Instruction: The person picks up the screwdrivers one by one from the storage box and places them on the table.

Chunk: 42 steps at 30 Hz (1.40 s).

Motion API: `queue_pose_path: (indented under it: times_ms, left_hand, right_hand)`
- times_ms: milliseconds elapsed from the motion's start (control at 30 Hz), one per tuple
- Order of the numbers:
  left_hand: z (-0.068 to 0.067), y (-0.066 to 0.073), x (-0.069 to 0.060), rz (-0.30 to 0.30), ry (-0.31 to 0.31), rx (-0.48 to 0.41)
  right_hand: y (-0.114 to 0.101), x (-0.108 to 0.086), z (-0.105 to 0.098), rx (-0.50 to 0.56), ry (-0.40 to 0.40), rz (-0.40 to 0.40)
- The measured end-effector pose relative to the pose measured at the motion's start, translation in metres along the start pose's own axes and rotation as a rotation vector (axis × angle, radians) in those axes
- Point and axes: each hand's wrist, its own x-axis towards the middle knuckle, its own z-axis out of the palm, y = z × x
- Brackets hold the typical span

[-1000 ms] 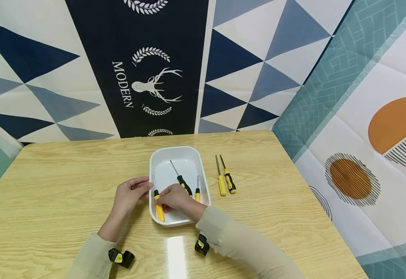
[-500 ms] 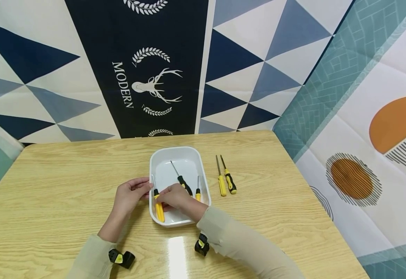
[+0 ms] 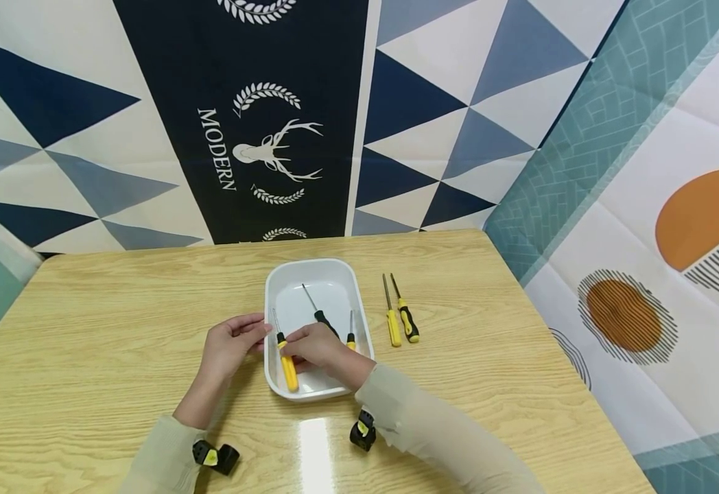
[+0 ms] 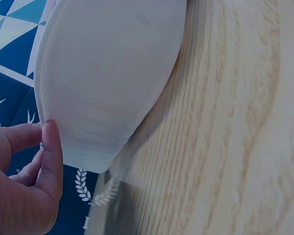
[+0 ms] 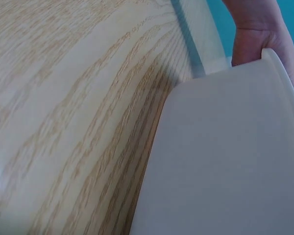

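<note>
In the head view my left hand [image 3: 230,344] pinches the left rim of a white tray [image 3: 288,291]; the left wrist view shows thumb and fingers on that rim [image 4: 40,98]. My right hand [image 3: 317,346] reaches inside the tray and holds a yellow-handled screwdriver [image 3: 289,374], its shaft pointing away along the left wall. Partly behind that hand lies a black-handled screwdriver [image 3: 321,318]. Along the right wall is another yellow and black screwdriver [image 3: 350,338], its handle end covered by my wrist. From the right wrist, the tray wall hides my right fingers.
Right of the tray, two screwdrivers lie side by side on the wooden table [image 3: 149,329]: one with a yellow handle [image 3: 394,329], one yellow and black [image 3: 407,325]. A patterned cloth wall [image 3: 285,171] stands behind the table's far edge.
My right hand has shifted slightly right with the yellow-handled screwdriver, which now sits a little away from the tray's left wall. My left hand stays on the rim.
</note>
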Motion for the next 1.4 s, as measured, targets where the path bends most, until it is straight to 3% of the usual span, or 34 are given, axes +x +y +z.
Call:
queue_pose_path:
  times_ms: [367, 867, 1400]
  left_hand:
    - [0.002, -0.002, 0.001, -0.007, 0.016, 0.015]
    - [0.001, 0.0, 0.002, -0.027, 0.015, 0.015]
    - [0.001, -0.003, 0.003, -0.015, 0.02, 0.017]
  right_hand:
    - [-0.002, -0.003, -0.019, 0.018, -0.026, 0.056]
    - [-0.002, -0.003, -0.032, 0.066, -0.037, 0.055]
    - [-0.006, -0.006, -0.047, 0.09, -0.026, 0.0]
